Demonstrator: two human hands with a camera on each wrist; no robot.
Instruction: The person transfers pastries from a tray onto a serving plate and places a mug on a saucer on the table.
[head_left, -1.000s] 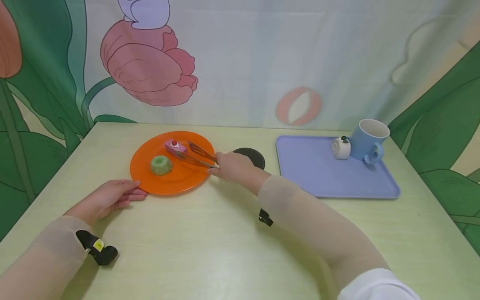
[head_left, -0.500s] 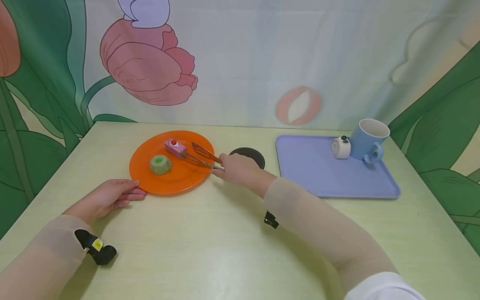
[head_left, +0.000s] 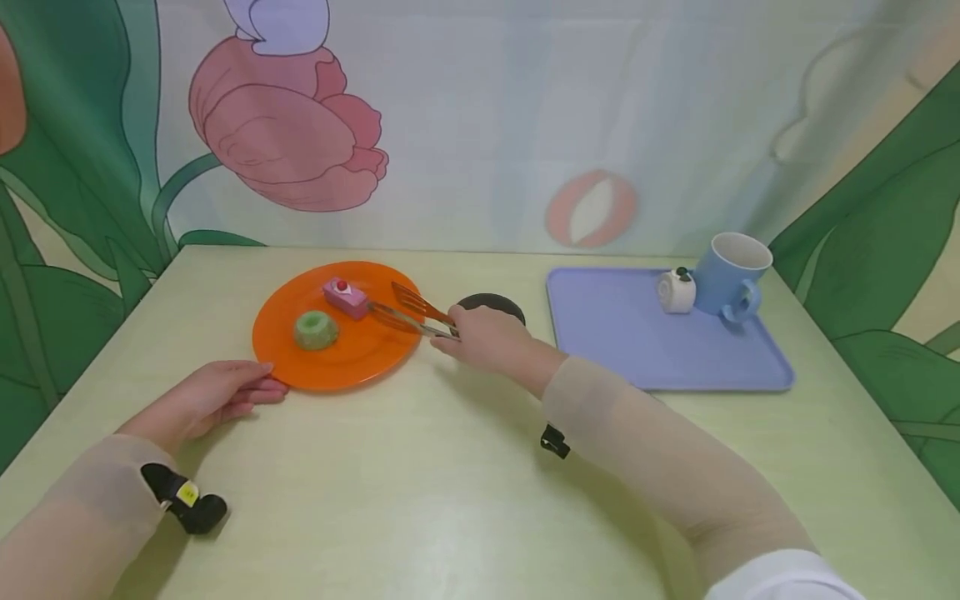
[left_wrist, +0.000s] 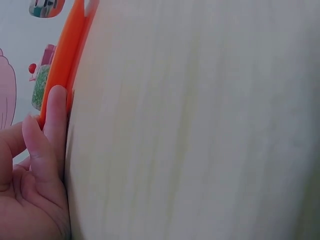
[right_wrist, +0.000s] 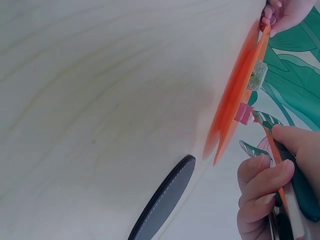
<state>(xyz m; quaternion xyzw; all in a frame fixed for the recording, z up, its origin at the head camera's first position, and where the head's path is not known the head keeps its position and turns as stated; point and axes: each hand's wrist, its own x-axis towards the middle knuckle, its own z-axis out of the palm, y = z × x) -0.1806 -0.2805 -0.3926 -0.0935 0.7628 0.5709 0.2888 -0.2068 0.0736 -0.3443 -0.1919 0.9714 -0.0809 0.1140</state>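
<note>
My left hand (head_left: 223,394) pinches the near left rim of an orange plate (head_left: 360,358), thumb on top and fingers beneath, as the left wrist view also shows. A pink cake slice (head_left: 347,298) topped with a red cherry lies on the plate, beside a green ring-shaped cake (head_left: 316,331). Over the plate's right side, my right hand (head_left: 491,337) grips a pair of tongs (head_left: 420,315). Their two ends stand apart with nothing between them. The lower end is close to the right end of the pink cake slice.
A black round coaster (head_left: 491,305) lies partly hidden behind the right hand. On the right, a lavender tray (head_left: 637,354) bears a white roll cake (head_left: 677,292) and a blue mug (head_left: 729,275). A printed curtain (head_left: 465,125) hangs along the table's back edge.
My right hand has drawn the tongs rightward, away from the pink cake slice, and their ends have spread apart. The left hand still holds the plate's rim. The head view has shifted slightly.
</note>
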